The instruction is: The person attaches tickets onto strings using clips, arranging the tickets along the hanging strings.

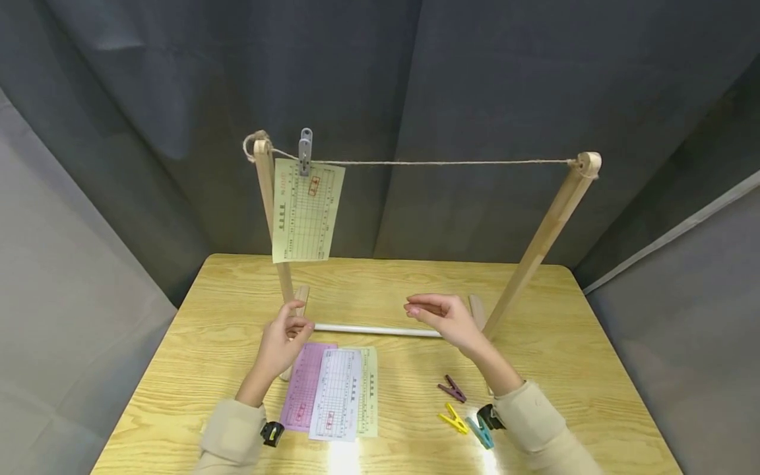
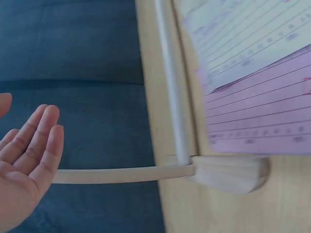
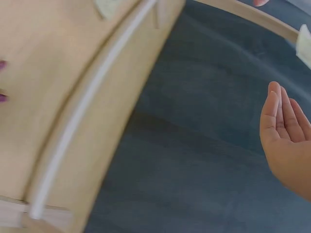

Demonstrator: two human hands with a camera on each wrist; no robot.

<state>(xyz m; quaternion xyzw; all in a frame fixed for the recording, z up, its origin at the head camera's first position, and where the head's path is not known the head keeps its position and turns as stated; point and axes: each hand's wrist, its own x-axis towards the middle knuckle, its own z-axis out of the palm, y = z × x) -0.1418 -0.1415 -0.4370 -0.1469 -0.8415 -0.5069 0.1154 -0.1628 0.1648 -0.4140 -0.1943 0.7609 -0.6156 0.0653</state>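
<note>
A wooden drying rack stands on the table (image 1: 534, 369) with a twine line (image 1: 451, 162) strung between its two posts. A grey clothespin (image 1: 305, 150) pins a pale yellow-green slip (image 1: 306, 212) to the line near the left post (image 1: 268, 198). My left hand (image 1: 287, 335) hovers empty above the left foot of the rack (image 2: 228, 174), fingers relaxed. My right hand (image 1: 442, 315) hovers empty near the right post (image 1: 543, 244), fingers straight. Both hands are over the white base rod (image 1: 374, 330). Pink (image 1: 304, 386), white (image 1: 337, 393) and pale green (image 1: 369, 389) slips lie flat below the hands.
Three loose clothespins lie at the front right: a purple one (image 1: 452, 388), a yellow one (image 1: 454, 419) and a teal one (image 1: 479, 431). Grey cloth walls close in the table on three sides. The table's far edge runs just behind the rack.
</note>
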